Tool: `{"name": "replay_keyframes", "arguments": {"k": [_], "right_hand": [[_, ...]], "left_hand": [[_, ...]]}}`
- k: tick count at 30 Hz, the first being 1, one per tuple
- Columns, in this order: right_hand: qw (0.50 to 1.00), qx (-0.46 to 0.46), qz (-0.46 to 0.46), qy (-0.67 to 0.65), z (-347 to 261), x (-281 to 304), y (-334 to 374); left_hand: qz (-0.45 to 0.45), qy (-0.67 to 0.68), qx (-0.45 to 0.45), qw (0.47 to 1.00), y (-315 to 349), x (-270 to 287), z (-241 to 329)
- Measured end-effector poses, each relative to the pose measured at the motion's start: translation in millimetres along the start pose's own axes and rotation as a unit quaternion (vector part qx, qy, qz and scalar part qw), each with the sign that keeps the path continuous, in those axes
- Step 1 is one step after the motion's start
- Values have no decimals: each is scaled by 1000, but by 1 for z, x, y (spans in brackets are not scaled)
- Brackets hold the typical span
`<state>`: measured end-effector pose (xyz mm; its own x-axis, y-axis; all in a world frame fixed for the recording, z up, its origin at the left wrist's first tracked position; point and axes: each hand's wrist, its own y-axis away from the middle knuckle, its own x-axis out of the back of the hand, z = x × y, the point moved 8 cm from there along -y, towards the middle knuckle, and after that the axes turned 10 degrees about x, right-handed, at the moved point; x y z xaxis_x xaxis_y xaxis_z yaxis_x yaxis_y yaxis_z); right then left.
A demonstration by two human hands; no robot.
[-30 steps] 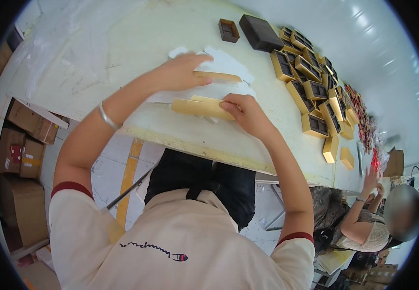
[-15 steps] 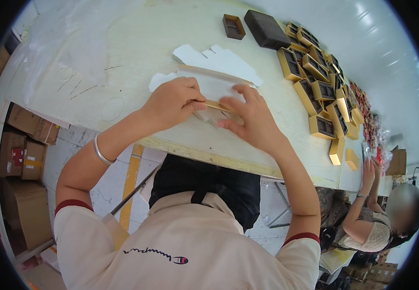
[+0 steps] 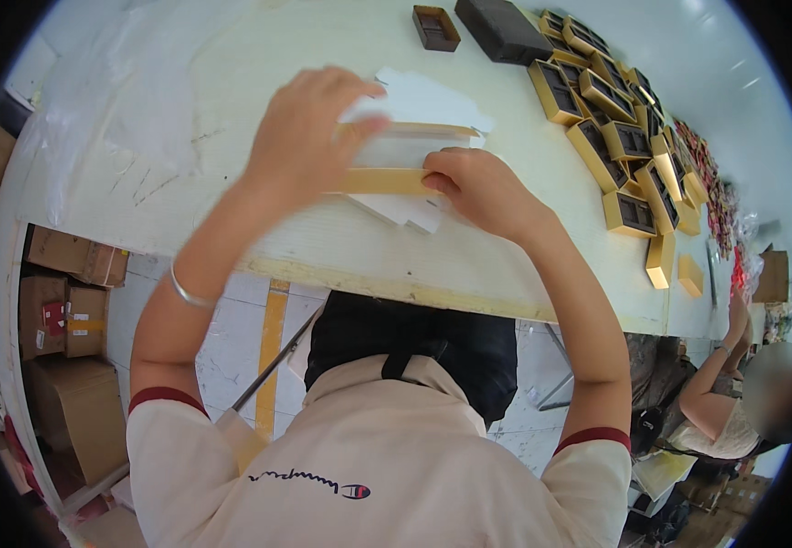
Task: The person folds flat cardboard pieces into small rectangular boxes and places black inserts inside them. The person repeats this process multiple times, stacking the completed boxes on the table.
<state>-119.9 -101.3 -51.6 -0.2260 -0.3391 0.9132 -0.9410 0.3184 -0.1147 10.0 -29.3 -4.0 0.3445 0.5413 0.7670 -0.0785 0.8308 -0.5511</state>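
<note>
A paper box with gold outer walls and a white inside, partly folded, stands on the table in front of me. My right hand pinches the right end of its near gold wall between thumb and fingers. Above its left end is my left hand, smeared by motion, with thumb and fingers spread apart and nothing seen between them. It hides the box's left end. White card pieces with cut tabs lie flat beyond the box, and another white flap shows at its near side.
To the right lie several gold boxes with dark inserts. A dark brown block and a small brown tray sit at the back. Clear plastic film covers the far left. Cardboard boxes stand below left; another person works at right.
My left hand has let go of the box and moved up and away from it. My right hand has gone from spread fingers to gripping the wall's right end.
</note>
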Motion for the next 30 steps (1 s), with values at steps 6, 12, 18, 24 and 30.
{"name": "replay_keyframes", "arguments": {"k": [6,12,18,24,30], "right_hand": [[946,139,107,273,-51,3,16],[965,165,122,166,-64,0,24],[963,229,94,101,-44,16,25],[970,178,75,-145,-25,0,43],[958,143,79,-236,-16,-11,34]], "left_hand": [[-343,154,163,912,-10,-55,-37],[-266,189,130,936,-5,-22,6],[-168,124,79,975,24,-18,31],[-411,313,122,848,52,-32,23],[-387,301,142,860,50,-43,13]]}}
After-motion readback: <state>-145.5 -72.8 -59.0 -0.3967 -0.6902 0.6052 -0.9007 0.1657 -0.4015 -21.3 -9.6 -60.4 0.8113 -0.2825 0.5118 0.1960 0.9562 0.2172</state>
